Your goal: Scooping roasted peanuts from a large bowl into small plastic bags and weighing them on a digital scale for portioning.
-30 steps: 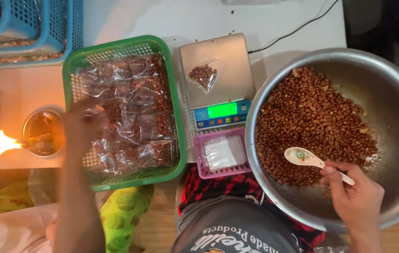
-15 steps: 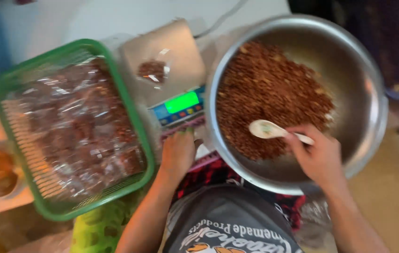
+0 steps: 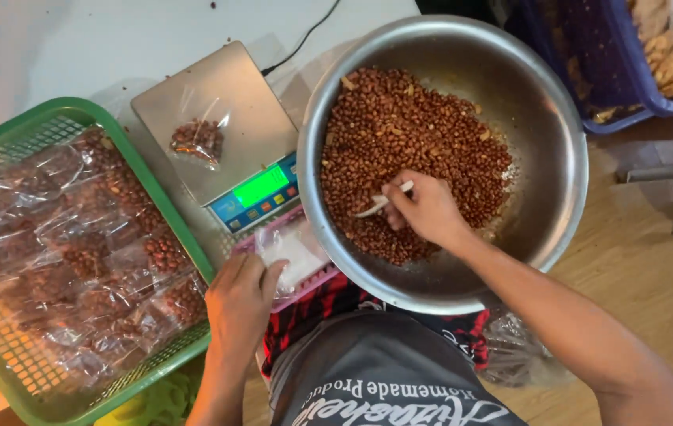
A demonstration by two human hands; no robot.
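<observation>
My right hand (image 3: 425, 209) has its fingers curled tight around a pale spoon (image 3: 380, 204), its tip dug into the peanuts (image 3: 407, 150) in the steel bowl (image 3: 557, 158) on the right. My left hand (image 3: 238, 304) rests with loose fingers on the stack of clear bags (image 3: 293, 252) in the pink tray (image 3: 316, 280) near me. Since a moment ago the spoon has dropped from the heap's surface into the red-brown nuts.

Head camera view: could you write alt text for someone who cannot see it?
A person's right hand dips a pale spoon into a steel bowl of peanuts. The left hand touches clear bags in a pink tray, beside a scale and a green basket.
</observation>
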